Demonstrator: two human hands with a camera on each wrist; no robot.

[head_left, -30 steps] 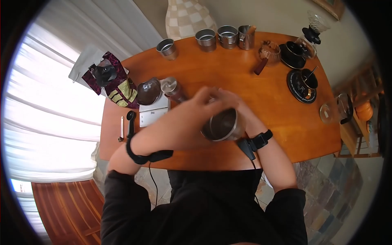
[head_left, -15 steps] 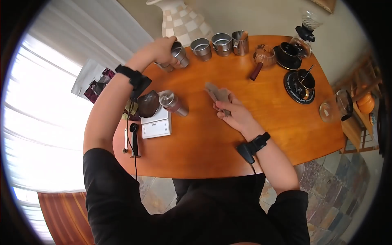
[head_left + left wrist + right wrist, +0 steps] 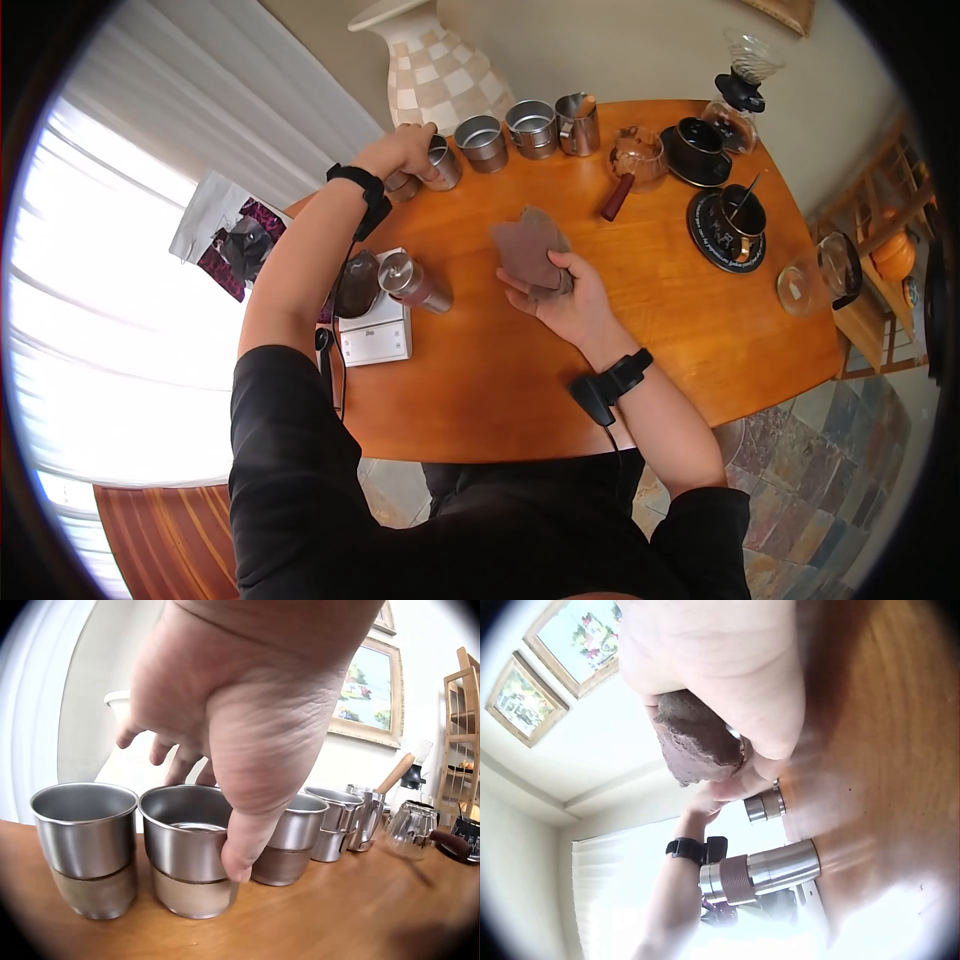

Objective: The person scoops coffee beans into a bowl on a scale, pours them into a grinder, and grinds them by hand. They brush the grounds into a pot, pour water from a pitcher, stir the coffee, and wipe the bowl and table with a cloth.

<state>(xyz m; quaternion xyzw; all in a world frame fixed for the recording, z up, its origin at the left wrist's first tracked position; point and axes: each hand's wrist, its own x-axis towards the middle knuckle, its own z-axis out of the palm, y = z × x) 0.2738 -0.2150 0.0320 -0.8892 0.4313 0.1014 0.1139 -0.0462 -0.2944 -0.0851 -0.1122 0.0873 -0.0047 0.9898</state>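
Observation:
My left hand (image 3: 398, 152) reaches to the back left of the table and holds a steel cup (image 3: 191, 859) that stands upright there. Its thumb lies on the cup's outer wall in the left wrist view, while the other fingers reach behind the rim. Close on its left is another steel cup (image 3: 88, 847), partly covered by the hand in the head view. Over the middle of the table, my right hand (image 3: 578, 308) grips a folded brown cloth (image 3: 528, 250) between thumb and fingers. The cloth's upper part spreads out above the fingers.
Several steel cups (image 3: 481, 145) line the back edge. A hand grinder (image 3: 415, 282) and a white scale (image 3: 376, 342) are at the left, near a coffee bag (image 3: 235, 245). A glass server (image 3: 638, 155) and a black cup (image 3: 742, 210) on a saucer stand at the right.
The steel cup went from between both hands near me to the back row in my left hand. My right hand stayed mid-table, and the cloth in it has turned its broad side up.

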